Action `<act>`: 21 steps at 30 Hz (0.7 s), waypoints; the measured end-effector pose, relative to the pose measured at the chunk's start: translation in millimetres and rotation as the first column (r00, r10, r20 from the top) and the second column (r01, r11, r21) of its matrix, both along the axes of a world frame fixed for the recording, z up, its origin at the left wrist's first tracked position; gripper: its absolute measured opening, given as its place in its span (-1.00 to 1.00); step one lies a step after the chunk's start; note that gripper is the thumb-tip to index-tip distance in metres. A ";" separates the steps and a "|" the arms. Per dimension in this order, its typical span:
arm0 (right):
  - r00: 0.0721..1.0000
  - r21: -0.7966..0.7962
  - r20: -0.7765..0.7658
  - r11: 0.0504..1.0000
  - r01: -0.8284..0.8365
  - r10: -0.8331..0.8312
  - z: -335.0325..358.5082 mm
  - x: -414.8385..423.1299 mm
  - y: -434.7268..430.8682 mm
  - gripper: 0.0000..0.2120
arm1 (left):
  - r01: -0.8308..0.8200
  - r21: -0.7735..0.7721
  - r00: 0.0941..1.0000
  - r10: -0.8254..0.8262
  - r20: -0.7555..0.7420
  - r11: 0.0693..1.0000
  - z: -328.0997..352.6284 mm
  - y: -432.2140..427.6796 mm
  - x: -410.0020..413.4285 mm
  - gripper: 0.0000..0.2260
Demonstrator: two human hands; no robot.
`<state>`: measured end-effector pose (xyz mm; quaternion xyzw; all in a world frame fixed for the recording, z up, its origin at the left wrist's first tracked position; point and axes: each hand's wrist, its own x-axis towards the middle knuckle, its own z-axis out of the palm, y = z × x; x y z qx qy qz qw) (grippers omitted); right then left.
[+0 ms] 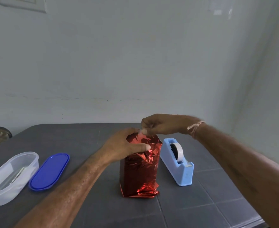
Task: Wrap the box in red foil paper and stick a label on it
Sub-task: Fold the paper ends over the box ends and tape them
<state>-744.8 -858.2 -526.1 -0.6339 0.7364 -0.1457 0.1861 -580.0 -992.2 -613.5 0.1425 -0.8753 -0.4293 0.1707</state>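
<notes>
The box (pixel 139 171), wrapped in red foil (pixel 146 190), is standing upright on the bench (pixel 201 204) before me, long axis vertical, crumpled top folds facing up. My left hand (pixel 124 145) is gripping that top from the left, thumb lying across the folds and holding them down. My right hand (pixel 161 125) is hovering just above the top's far edge, pinching a short strip of tape (pixel 141 131), so I judge the tape needs to go straight down. The dispenser (pixel 178 163) is sitting just right of the box; a tub (pixel 12 175) and lid (pixel 49 171) are lying well left.
</notes>
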 end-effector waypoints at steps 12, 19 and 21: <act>0.996 0.143 -0.073 0.988 0.053 -0.043 2.2 2.3 -19.9 -0.76 | 0.005 -0.002 1.000 -0.005 -0.006 1.000 -1.4 0.0 -2.3 -0.28; 0.967 0.139 -0.248 0.985 0.100 -0.063 2.8 13.7 -23.1 -0.73 | 0.016 0.001 1.000 -0.016 -0.011 1.000 -1.9 -1.2 -2.9 -0.34; 0.952 0.183 -0.304 0.978 0.102 -0.042 8.9 23.3 -27.9 -0.75 | 0.013 -0.001 1.000 -0.013 -0.011 1.000 -2.8 -2.5 -2.3 -0.40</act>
